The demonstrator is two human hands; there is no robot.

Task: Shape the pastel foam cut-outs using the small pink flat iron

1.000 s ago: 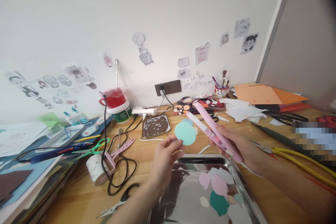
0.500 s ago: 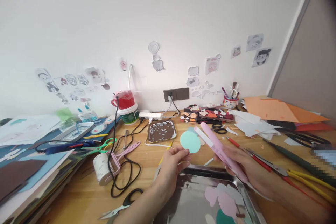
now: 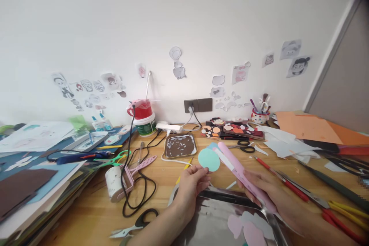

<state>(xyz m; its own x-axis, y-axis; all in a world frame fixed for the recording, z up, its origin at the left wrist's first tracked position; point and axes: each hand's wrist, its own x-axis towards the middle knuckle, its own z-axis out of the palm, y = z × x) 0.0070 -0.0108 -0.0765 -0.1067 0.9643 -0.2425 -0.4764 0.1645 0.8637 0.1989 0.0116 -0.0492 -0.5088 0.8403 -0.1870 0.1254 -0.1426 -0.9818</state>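
Between thumb and fingers, my left hand (image 3: 192,184) pinches a mint-green round cutout (image 3: 209,160) by its lower edge. My right hand (image 3: 261,184) is wrapped round a pink hair straightener (image 3: 240,173), whose tips point up and left, just right of the cutout. The straightener's two arms are slightly apart at the tips, with a small gap to the cutout. Below both hands lies a metal tray (image 3: 213,221) holding pink and grey cutout pieces (image 3: 253,230).
Left of the tray are black-handled scissors (image 3: 135,225), a pink roller (image 3: 131,178) and a looping black cable (image 3: 155,190). Pliers (image 3: 317,200) and a red-handled tool (image 3: 281,178) lie at right. Behind stand a brown foam-like pad (image 3: 181,146) and a white-green tub (image 3: 145,125).
The view has shifted slightly left, so the background sits further right. Both hands keep their holds, and the straightener remains beside the round cutout.
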